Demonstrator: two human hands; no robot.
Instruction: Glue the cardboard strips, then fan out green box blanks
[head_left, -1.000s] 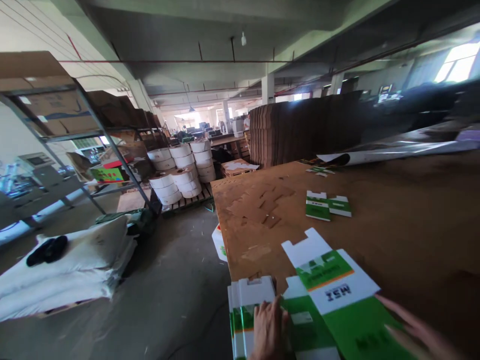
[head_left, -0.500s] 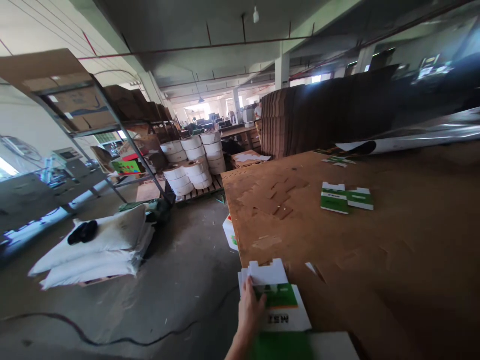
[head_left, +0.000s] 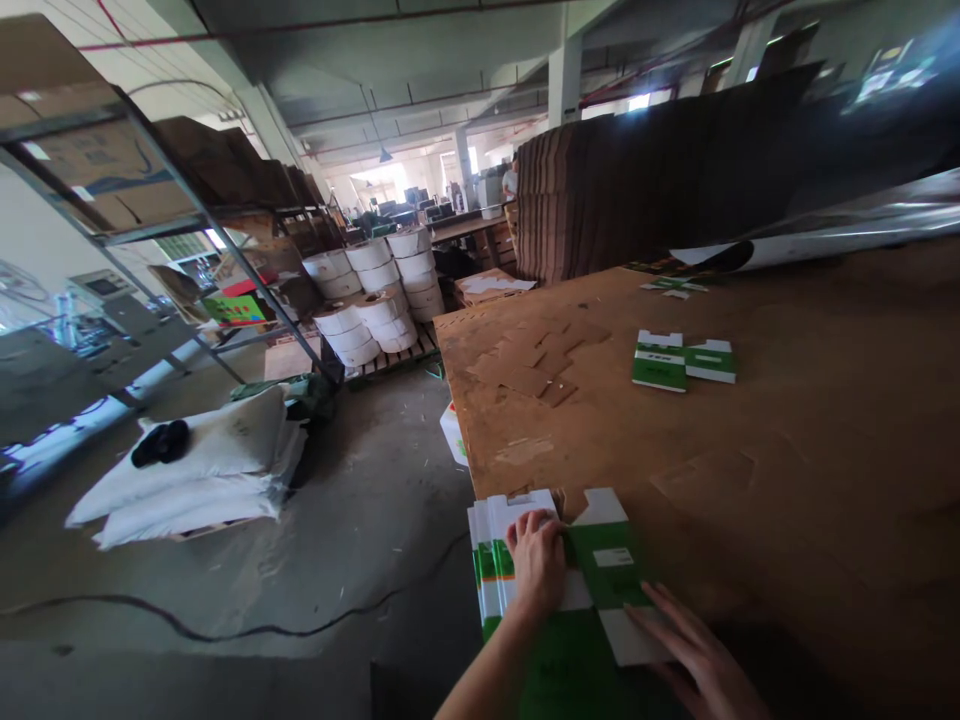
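Several flat, printed green-and-white cartons (head_left: 491,590) lie overlapped in a stack at the near left corner of the table. My left hand (head_left: 536,560) rests on them, its fingers curled at the seam beside a green panel. That panel (head_left: 609,560), white-tabbed at the top with a white label, spreads to the right. Against its lower right edge lies my right hand (head_left: 690,645), fingers stretched out; the thumb is hard to make out. Farther back on the table are two small green-and-white carton pieces (head_left: 660,362).
Brown board covers the table (head_left: 787,420), with loose cardboard scraps (head_left: 536,355) at its left. Stacked brown cardboard (head_left: 555,200) stands behind. On the floor to the left are white sacks (head_left: 217,460), a black cable (head_left: 180,625), white rolls (head_left: 386,320) and a metal rack (head_left: 206,215).
My right hand has come into view at the right side of the carton. My left hand has moved up and right, and the green panel now shows spread beside it. The camera has shifted slightly.
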